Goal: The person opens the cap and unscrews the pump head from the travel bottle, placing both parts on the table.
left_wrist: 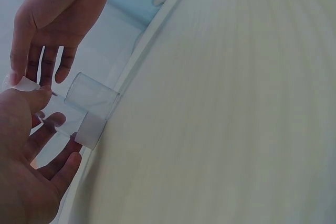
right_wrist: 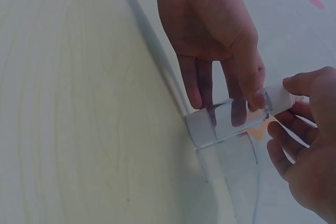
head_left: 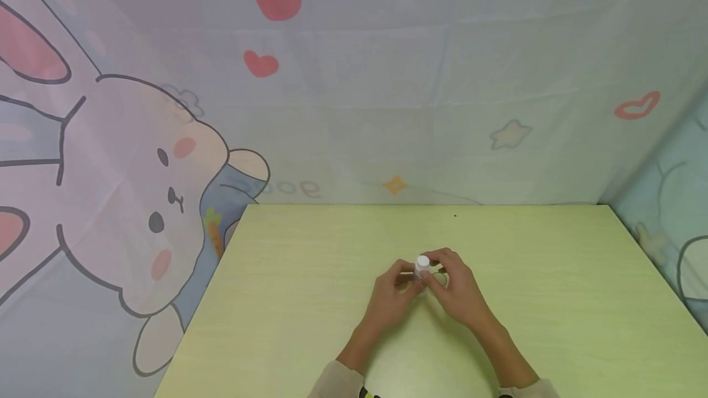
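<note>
A small clear bottle (right_wrist: 200,128) with a white cap (head_left: 423,260) and a white band at its base stands upright on the table. My left hand (head_left: 389,297) grips the bottle's clear body, thumb on one side and fingers on the other. At the top, my right hand (head_left: 463,292) pinches the white cap between thumb and fingers; its other fingers hang loosely beside the bottle. Close beside the bottle, on the right hand's side, is a clear cylinder (left_wrist: 93,96) that looks like an overcap or cup. Whether the cap is loose from the neck I cannot tell.
The pale wooden table (head_left: 304,275) stretches out around both hands. A tiny dark speck (head_left: 456,215) lies near its back edge. Behind hangs a printed curtain (head_left: 359,109) with a rabbit and hearts, and another patterned cloth (head_left: 677,201) is at the right.
</note>
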The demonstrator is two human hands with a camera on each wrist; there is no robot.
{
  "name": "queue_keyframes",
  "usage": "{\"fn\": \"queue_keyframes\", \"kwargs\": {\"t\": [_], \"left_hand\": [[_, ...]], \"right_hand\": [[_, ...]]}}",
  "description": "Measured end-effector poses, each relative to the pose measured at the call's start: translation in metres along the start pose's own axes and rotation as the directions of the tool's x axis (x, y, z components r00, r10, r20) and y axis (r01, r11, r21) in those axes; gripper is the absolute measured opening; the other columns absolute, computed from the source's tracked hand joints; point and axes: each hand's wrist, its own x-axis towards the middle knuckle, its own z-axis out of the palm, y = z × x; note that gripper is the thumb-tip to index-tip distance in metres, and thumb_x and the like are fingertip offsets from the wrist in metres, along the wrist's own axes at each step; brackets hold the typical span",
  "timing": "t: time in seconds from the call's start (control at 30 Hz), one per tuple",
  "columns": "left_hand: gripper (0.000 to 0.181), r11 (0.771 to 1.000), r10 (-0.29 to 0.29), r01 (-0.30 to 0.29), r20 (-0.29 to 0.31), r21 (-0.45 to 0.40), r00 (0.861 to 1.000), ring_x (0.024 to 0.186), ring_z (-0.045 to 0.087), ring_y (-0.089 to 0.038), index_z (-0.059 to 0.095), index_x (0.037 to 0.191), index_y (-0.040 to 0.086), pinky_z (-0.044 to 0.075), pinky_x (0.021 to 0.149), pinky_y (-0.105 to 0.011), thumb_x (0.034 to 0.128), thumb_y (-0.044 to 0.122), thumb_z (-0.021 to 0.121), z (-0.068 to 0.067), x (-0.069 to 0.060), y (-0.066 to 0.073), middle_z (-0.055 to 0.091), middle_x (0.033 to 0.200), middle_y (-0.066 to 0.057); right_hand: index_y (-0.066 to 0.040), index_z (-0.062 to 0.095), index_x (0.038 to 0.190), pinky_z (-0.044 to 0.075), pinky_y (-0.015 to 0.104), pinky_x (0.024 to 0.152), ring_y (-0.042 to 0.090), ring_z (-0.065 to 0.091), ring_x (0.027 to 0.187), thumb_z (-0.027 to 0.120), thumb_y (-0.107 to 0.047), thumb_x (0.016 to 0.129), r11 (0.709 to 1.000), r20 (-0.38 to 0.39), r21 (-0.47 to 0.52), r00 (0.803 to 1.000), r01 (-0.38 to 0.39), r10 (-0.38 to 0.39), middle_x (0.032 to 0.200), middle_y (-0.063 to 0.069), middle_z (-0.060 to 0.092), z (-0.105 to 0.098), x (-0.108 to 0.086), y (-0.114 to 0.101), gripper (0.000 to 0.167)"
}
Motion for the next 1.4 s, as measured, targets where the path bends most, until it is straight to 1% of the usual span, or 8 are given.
{"fn": "queue_keyframes", "kwargs": {"t": [0.13, 0.27, 0.37, 0.5, 0.73, 0.87, 1.17, 1.4], "left_hand": [[0.022, 1.0, -0.009, 0.009, -0.005, 0.001, 1.0, 0.117, 0.071, -0.02, 0.067, 0.119, 0.021, 0.057, 0.103, -0.038, 0.1027, 0.034, 0.073, 0.0, -0.0003, 0.0004, 0.071, 0.128, 0.004], [0.02, 1.0, -0.016, 0.016, -0.013, -0.002, 1.0, 0.117, 0.071, -0.021, 0.068, 0.118, 0.021, 0.057, 0.103, -0.036, 0.1022, 0.032, 0.074, 0.0002, -0.0004, 0.0007, 0.071, 0.127, 0.003], [0.021, 1.0, -0.015, 0.015, -0.014, -0.003, 1.0, 0.116, 0.071, -0.021, 0.068, 0.118, 0.02, 0.057, 0.104, -0.036, 0.1023, 0.032, 0.074, 0.0002, -0.0007, 0.0021, 0.071, 0.127, 0.003], [0.022, 1.0, -0.012, 0.012, -0.008, 0.003, 1.0, 0.117, 0.071, -0.02, 0.067, 0.119, 0.022, 0.057, 0.104, -0.036, 0.1027, 0.035, 0.073, 0.0, -0.0011, 0.0026, 0.071, 0.127, 0.004], [0.021, 1.0, -0.017, 0.017, 0.004, -0.004, 1.0, 0.118, 0.07, -0.019, 0.067, 0.119, 0.026, 0.056, 0.104, -0.034, 0.1026, 0.038, 0.072, 0.0, -0.0008, 0.0017, 0.07, 0.128, 0.009], [0.021, 1.0, -0.023, 0.023, 0.003, 0.002, 1.0, 0.117, 0.07, -0.018, 0.067, 0.119, 0.027, 0.056, 0.104, -0.034, 0.1025, 0.038, 0.073, -0.0001, -0.0005, 0.0009, 0.07, 0.128, 0.01], [0.023, 1.0, -0.025, 0.025, 0.009, -0.002, 1.0, 0.119, 0.07, -0.022, 0.067, 0.12, 0.023, 0.056, 0.105, -0.036, 0.1022, 0.036, 0.073, -0.0007, -0.0006, 0.001, 0.07, 0.129, 0.005], [0.024, 1.0, -0.015, 0.015, -0.006, -0.018, 1.0, 0.117, 0.071, -0.024, 0.068, 0.119, 0.02, 0.057, 0.104, -0.04, 0.1012, 0.034, 0.075, 0.0003, -0.0007, 0.0013, 0.071, 0.128, 0.002]], "right_hand": [[-0.01, 0.067, 0.125, 0.057, 0.049, 0.085, 0.025, 0.062, 0.11, 0.078, -0.015, 0.098, 1.0, -0.021, 0.005, 1.0, -0.006, 0.006, 0.118, 0.0, 0.066, 0.0011, -0.0003, -0.0002, 0.029], [-0.009, 0.066, 0.121, 0.055, 0.046, 0.086, 0.024, 0.061, 0.109, 0.083, -0.016, 0.094, 0.999, -0.05, 0.012, 0.998, -0.043, 0.044, 0.116, 0.001, 0.066, 0.0027, -0.0002, -0.0008, 0.033], [-0.009, 0.066, 0.118, 0.056, 0.047, 0.087, 0.023, 0.061, 0.108, 0.084, -0.018, 0.093, 0.997, -0.062, 0.011, 0.995, -0.073, 0.074, 0.114, 0.001, 0.066, 0.0035, -0.0003, -0.0015, 0.032], [-0.009, 0.065, 0.115, 0.056, 0.049, 0.087, 0.021, 0.06, 0.107, 0.084, -0.018, 0.093, 0.996, -0.065, 0.013, 0.994, -0.087, 0.088, 0.111, 0.001, 0.066, 0.0035, -0.0008, -0.0022, 0.03], [-0.01, 0.065, 0.116, 0.056, 0.045, 0.088, 0.022, 0.061, 0.108, 0.081, -0.018, 0.096, 0.997, -0.056, 0.009, 0.995, -0.083, 0.083, 0.114, 0.001, 0.066, 0.0028, -0.001, -0.0032, 0.027], [-0.009, 0.065, 0.118, 0.056, 0.045, 0.089, 0.025, 0.062, 0.109, 0.08, -0.017, 0.097, 0.997, -0.049, 0.018, 0.995, -0.081, 0.082, 0.115, 0.001, 0.067, 0.0021, -0.001, -0.004, 0.027], [-0.009, 0.066, 0.121, 0.056, 0.045, 0.089, 0.025, 0.063, 0.11, 0.079, -0.016, 0.098, 0.998, -0.034, 0.021, 0.997, -0.067, 0.067, 0.116, 0.0, 0.067, 0.0013, -0.0009, -0.0033, 0.027], [-0.009, 0.065, 0.122, 0.057, 0.045, 0.087, 0.025, 0.062, 0.108, 0.077, -0.013, 0.099, 1.0, -0.031, 0.007, 0.999, -0.021, 0.022, 0.115, -0.001, 0.067, 0.0009, -0.0009, -0.0007, 0.026]]}}
